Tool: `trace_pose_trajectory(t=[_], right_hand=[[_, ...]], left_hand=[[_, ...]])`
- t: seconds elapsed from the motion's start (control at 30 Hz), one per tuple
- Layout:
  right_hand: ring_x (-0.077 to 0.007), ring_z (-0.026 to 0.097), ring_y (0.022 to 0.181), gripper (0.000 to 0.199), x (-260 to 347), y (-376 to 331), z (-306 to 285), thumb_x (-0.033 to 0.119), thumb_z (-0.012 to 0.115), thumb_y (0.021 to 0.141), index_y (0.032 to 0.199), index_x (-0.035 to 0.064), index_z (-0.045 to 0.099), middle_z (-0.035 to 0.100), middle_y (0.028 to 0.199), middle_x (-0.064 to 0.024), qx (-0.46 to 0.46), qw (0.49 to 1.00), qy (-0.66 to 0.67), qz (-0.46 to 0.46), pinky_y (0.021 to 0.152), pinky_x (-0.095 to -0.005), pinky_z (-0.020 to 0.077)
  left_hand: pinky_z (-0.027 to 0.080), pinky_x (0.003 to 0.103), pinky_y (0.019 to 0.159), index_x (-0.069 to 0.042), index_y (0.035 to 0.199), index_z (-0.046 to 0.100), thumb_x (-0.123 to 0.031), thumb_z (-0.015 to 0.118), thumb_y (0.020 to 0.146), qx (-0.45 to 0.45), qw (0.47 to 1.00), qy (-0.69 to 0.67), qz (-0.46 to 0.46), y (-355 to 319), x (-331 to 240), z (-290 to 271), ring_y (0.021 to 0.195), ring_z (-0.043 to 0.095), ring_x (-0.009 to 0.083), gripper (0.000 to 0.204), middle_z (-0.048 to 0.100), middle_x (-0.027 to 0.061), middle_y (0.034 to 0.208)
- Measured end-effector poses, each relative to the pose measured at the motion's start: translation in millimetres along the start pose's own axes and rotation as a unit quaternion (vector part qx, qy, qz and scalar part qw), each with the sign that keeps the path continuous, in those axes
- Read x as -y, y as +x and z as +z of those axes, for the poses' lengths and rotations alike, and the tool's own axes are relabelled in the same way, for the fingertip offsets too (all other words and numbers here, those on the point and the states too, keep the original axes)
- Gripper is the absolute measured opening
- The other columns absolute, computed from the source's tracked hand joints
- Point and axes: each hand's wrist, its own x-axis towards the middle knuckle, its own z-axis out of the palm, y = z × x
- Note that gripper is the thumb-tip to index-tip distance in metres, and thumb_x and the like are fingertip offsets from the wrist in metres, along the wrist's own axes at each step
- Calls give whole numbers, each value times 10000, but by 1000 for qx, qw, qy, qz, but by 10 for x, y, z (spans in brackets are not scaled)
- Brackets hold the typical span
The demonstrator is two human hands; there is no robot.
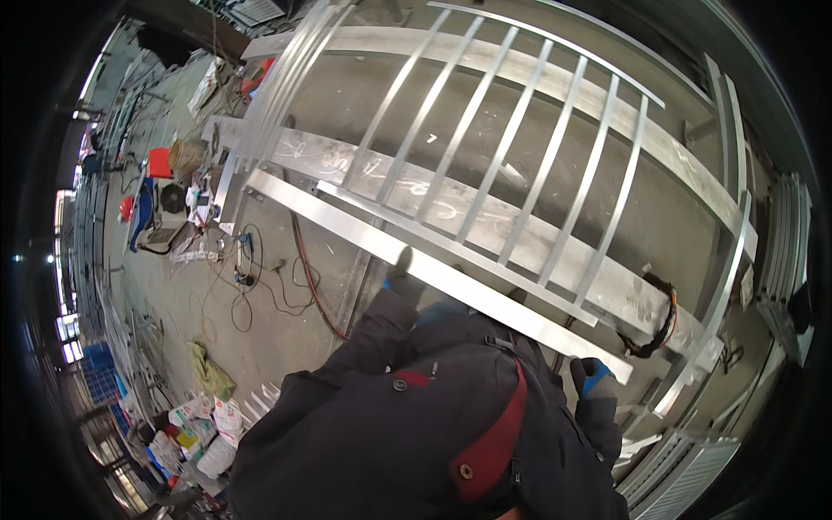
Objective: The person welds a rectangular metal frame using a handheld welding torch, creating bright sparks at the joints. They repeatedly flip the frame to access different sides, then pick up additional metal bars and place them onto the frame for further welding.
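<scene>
A long, bright silvery metal bar (472, 295) lies slantwise in front of my body, from upper left to lower right. My left hand (402, 267), in a dark grey and blue glove, holds it near the middle, with the thumb over its top face and the other fingers hidden. At the right end, my right hand (591, 374), gloved alike, closes on the bar's near edge; its fingers are partly hidden. Just beyond the bar lies a ladder-like metal railing frame (487, 160) with several parallel rungs, resting across wide metal beams (303, 156).
Stacked metal profiles (290, 87) lie at the far left of the beams. A cable bundle (663, 316) hangs over the near beam's right end. Hoses and a corded power tool (243, 260) are on the left floor, with bags (217, 433) lower left. More metal profiles (784, 243) stand at right.
</scene>
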Motion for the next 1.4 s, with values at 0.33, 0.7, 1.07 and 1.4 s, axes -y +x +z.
trace_pose_trajectory(t=[0.33, 0.7, 1.07, 1.4], right_hand=[[-437, 490, 1326, 1140, 370, 331, -132, 497, 883, 598, 1490, -8, 383, 484, 1451, -280, 16, 953, -243, -179, 1115, -511, 390], [-405, 650, 1052, 658, 745, 366, 491, 405, 777, 754, 1288, 55, 616, 680, 1113, -213, -12, 942, -160, -294, 922, -480, 522], [-351, 594, 1216, 645, 980, 1456, 969, 443, 723, 863, 1350, 42, 587, 631, 1308, -196, 46, 966, -138, -213, 1037, -456, 449], [-265, 641, 1119, 294, 1252, 2096, 1558, 292, 704, 807, 1075, 172, 709, 696, 1119, -81, 77, 853, -433, -280, 971, -451, 438]], left_hand=[[529, 496, 1002, -20, 1258, 577, -213, 718, 939, 5, 988, -108, -107, 203, 214, 225, 1096, 643, 336, 399, 669, 144, 1156], [499, 499, 1004, -77, 1260, 547, -385, 671, 954, 46, 997, -46, -40, 1335, -172, -805, 1060, 614, 335, 451, 634, 144, 1125], [569, 494, 902, -83, 1109, 637, -423, 760, 893, -29, 999, 37, 28, 754, -823, -1031, 942, 683, 313, 421, 704, 108, 986], [467, 532, 1082, -69, 1468, 428, -316, 731, 918, -117, 990, -3, 74, 306, -984, -1119, 1239, 575, 361, 675, 568, 150, 1400]])
